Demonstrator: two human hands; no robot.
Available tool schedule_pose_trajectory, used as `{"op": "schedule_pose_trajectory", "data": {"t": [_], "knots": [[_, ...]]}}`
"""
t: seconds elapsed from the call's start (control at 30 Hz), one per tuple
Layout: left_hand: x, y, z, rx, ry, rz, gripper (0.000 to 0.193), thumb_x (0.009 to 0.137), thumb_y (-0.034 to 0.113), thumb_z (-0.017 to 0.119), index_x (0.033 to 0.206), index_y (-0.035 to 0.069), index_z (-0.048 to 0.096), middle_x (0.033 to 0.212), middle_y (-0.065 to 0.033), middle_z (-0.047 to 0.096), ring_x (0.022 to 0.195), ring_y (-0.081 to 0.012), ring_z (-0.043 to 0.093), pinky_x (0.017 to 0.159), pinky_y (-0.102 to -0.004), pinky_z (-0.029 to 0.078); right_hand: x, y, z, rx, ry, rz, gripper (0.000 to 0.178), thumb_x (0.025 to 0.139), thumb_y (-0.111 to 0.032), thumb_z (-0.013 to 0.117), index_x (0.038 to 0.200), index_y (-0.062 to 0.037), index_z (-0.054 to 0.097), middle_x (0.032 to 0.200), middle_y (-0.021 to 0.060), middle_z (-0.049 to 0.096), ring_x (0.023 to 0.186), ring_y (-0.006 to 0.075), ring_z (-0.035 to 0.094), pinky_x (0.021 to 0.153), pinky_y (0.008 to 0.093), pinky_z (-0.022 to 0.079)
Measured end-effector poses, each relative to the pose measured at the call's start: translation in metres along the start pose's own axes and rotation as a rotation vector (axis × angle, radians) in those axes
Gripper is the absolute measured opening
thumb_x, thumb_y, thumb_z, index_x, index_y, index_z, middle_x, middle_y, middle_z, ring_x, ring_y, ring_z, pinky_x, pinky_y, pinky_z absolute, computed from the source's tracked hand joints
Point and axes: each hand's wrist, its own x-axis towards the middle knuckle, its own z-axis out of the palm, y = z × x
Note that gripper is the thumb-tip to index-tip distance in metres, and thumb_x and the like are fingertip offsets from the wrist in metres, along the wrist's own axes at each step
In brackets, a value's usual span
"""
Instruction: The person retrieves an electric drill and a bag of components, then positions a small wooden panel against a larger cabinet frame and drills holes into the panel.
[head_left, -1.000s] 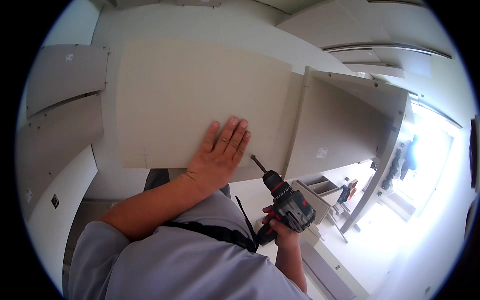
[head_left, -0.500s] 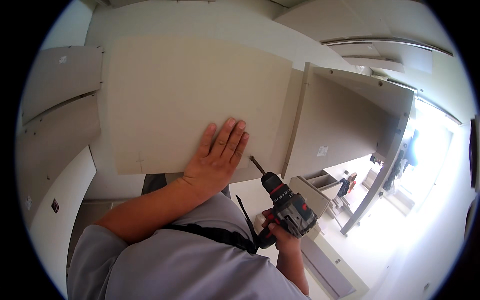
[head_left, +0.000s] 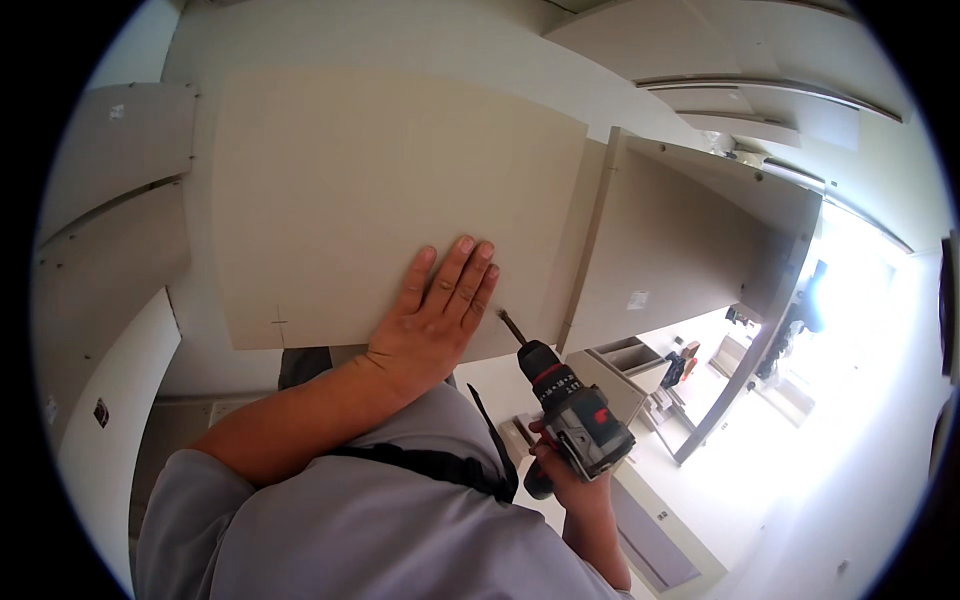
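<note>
Pale beige, flat rectangular board point(head_left: 380, 180) with a smooth matt face fills the upper centre of the frame, its near edge running across the middle, next to the person's waist. Close to that edge, left of centre, is a small dark cross-shaped mark point(head_left: 280, 322). Left hand point(head_left: 425, 320) rests palm down on the board's lower middle, four fingers stretched out close together, gripping nothing; its thumb cannot be made out. Right hand point(head_left: 572, 482), at lower right of centre, is wrapped around the handle of a grey, black and red cordless power drill point(head_left: 580, 420). The drill's slim dark metal bit point(head_left: 512, 326) points toward the upper left, its tip at the surface just right of the left fingertips; whether it touches or has entered cannot be told.

By its look, the board should be stiff, fairly heavy for its breadth and a little slippery on its face, with corners and edges that could chip. Two opposite edges would give the surest hold for lifting; a spread palm suits steadying it. The drill probably carries its weight in the body, so its handle is the place to grasp. To the right stands an open beige panel cabinet frame point(head_left: 680, 230).
</note>
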Motion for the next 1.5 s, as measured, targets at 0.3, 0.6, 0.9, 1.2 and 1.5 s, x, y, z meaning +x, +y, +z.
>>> {"op": "schedule_pose_trajectory", "data": {"t": [0.3, 0.6, 0.9, 1.2, 1.5], "knots": [[0.001, -0.004, 0.001, -0.001, 0.008, -0.006, 0.058, 0.096, 0.024, 0.052, 0.149, 0.0, 0.056, 0.166, -0.0208, 0.043, 0.156, -0.0384, 0.037, 0.128, -0.063, 0.018, 0.001, 0.018, -0.009, -0.468, -0.007, -0.201, 0.036, 0.084, -0.008, 0.079, 0.12, -0.0092, 0.073, 0.113, 0.0092, 0.076, 0.106, 0.0283, 0.072, 0.092, 0.0395, 0.056], [0.001, -0.002, 0.0, -0.021, 0.029, -0.011, 0.058, 0.097, 0.024, 0.052, 0.148, -0.001, 0.057, 0.165, -0.0218, 0.044, 0.155, -0.0401, 0.038, 0.128, -0.0629, 0.019, 0.014, 0.011, -0.033, -0.856, -0.095, -0.463, 0.044, 0.077, -0.016, 0.087, 0.118, -0.0061, 0.074, 0.11, 0.012, 0.077, 0.1, 0.0319, 0.075, 0.089, 0.0375, 0.058], [-0.003, -0.004, 0.0, -0.01, 0.026, -0.006, 0.06, 0.097, 0.024, 0.05, 0.151, -0.001, 0.054, 0.166, -0.0222, 0.042, 0.157, -0.04, 0.035, 0.129, -0.063, 0.018, 0.033, -0.042, -0.042, -0.747, -0.159, -0.387, 0.043, 0.075, -0.015, 0.09, 0.113, -0.0032, 0.073, 0.105, 0.0107, 0.078, 0.096, 0.0283, 0.076, 0.087, 0.0365, 0.059], [-0.003, -0.004, 0.005, -0.013, 0.035, -0.017, 0.061, 0.097, 0.026, 0.049, 0.152, -0.001, 0.053, 0.167, -0.0211, 0.04, 0.158, -0.0388, 0.033, 0.129, -0.0628, 0.016, 0.034, -0.067, -0.031, -0.907, -0.245, -0.449, 0.036, 0.078, -0.009, 0.085, 0.112, -0.0057, 0.074, 0.103, 0.0081, 0.078, 0.095, 0.0244, 0.077, 0.089, 0.0353, 0.059], [-0.004, -0.007, -0.001, 0.006, 0.02, -0.009, 0.063, 0.098, 0.028, 0.048, 0.153, -0.002, 0.05, 0.166, -0.0214, 0.041, 0.158, -0.0389, 0.033, 0.13, -0.0617, 0.016, 0.041, -0.098, -0.029, -0.807, -0.295, -0.202, 0.047, 0.08, -0.009, 0.085, 0.125, -0.0039, 0.069, 0.118, 0.0133, 0.075, 0.109, 0.0268, 0.074, 0.096, 0.0351, 0.056]]}}
